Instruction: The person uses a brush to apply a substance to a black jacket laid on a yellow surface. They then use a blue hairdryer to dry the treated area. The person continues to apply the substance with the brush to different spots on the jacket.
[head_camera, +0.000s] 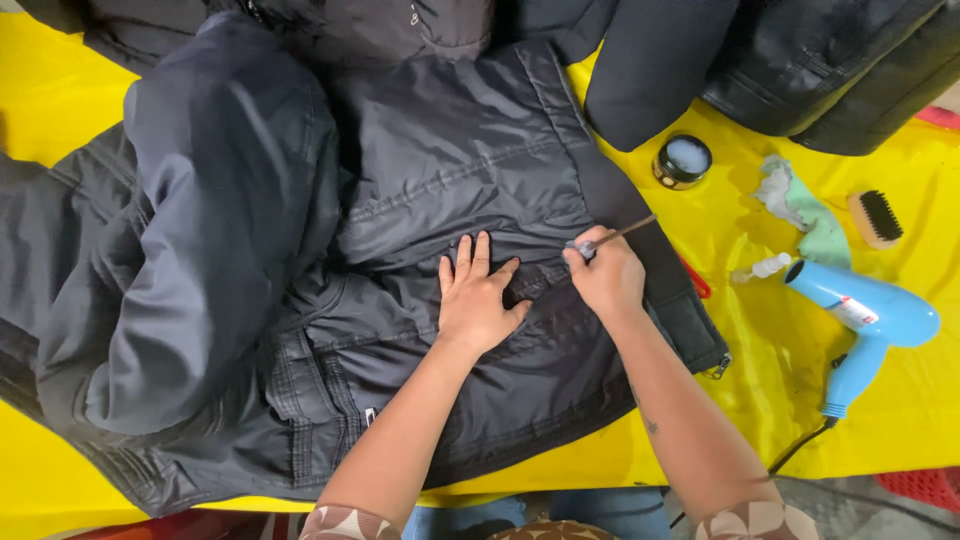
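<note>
Head view, straight down, close.

We look down on a table (900, 420) covered in bright yellow sheeting, which shows wrinkles and a soft sheen under even light with no hard shadows. At the lower right of the frame we see a strip of grey floor (850, 505) beyond the table's edge, with a red mesh crate (925, 485) at the corner.

bare forearms, short sleeves patterned brown and cream, a small dark mark on the right forearm.
</note>
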